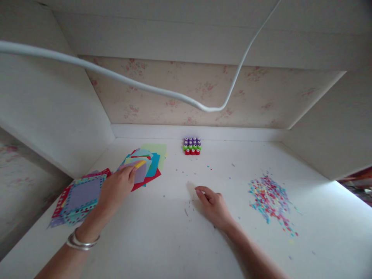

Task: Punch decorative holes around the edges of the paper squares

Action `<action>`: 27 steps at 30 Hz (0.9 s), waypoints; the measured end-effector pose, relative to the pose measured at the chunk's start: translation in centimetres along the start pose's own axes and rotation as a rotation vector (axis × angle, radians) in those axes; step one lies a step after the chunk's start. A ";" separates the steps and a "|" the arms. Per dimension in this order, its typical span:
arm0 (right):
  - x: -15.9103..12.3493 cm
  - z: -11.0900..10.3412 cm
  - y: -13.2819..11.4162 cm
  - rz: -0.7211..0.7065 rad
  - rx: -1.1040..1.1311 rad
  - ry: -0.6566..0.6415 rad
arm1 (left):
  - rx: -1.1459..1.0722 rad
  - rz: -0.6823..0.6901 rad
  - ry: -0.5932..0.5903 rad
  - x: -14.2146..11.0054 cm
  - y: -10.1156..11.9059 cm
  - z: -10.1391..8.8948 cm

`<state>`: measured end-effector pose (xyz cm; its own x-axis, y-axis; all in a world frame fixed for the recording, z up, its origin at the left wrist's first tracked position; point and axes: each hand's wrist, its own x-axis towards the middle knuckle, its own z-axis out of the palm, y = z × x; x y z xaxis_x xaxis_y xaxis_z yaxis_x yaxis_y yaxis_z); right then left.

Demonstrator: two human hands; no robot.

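My left hand reaches to a loose pile of coloured paper squares and its fingers pinch the edge of a lilac sheet on top. My right hand rests on the white desk near the middle, fingers curled loosely and nothing visible in them. A second pile of paper squares with punched borders lies at the left, beside my left wrist. A silver bangle sits on that wrist.
A block of small purple, green and red craft punches stands at the back of the desk. A heap of coloured paper confetti lies at the right. A white cable hangs across the view. White side walls enclose the desk.
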<state>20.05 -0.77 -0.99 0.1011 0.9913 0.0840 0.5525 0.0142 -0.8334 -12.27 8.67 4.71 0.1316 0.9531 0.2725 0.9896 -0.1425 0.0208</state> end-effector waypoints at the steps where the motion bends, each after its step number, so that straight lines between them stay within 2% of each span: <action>1: 0.1 0.0 0.1 0.020 0.013 -0.008 | -0.010 0.038 0.095 -0.5 1.3 -0.8; 3: 0.4 -0.1 0.2 0.092 0.100 -0.001 | -0.115 0.242 0.258 -2.1 4.6 -1.8; 5: 0.8 -0.3 0.3 0.165 0.215 0.040 | -0.223 0.455 0.308 -4.2 8.2 -1.8; 7: 1.0 -0.6 0.5 0.189 0.301 0.081 | -0.264 0.578 0.219 -6.3 11.3 -0.7; 9: 1.0 -0.8 0.7 0.183 0.346 0.085 | -0.282 0.620 0.083 -8.0 13.3 0.9; 10: 1.0 -0.8 0.7 0.178 0.356 0.071 | -0.287 0.620 0.052 -8.6 13.9 1.6; 13: 0.8 -0.5 0.8 0.165 0.347 0.013 | -0.325 0.597 -0.017 -9.4 14.1 2.9; 20: 0.9 -0.5 0.6 0.128 0.209 -0.021 | -0.344 0.605 -0.028 -9.3 13.5 3.1; 24: 0.4 -0.8 -0.1 0.011 0.105 -0.056 | -0.348 0.604 0.008 -9.3 13.7 3.0; 27: -0.3 -0.7 -0.6 -0.103 -0.025 -0.069 | -0.397 0.626 0.027 -9.4 13.9 2.2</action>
<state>20.29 -1.16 -0.07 -0.0135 0.9914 0.1301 0.5774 0.1140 -0.8085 0.40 -1.74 0.35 0.6580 0.6556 0.3705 0.6335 -0.7479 0.1983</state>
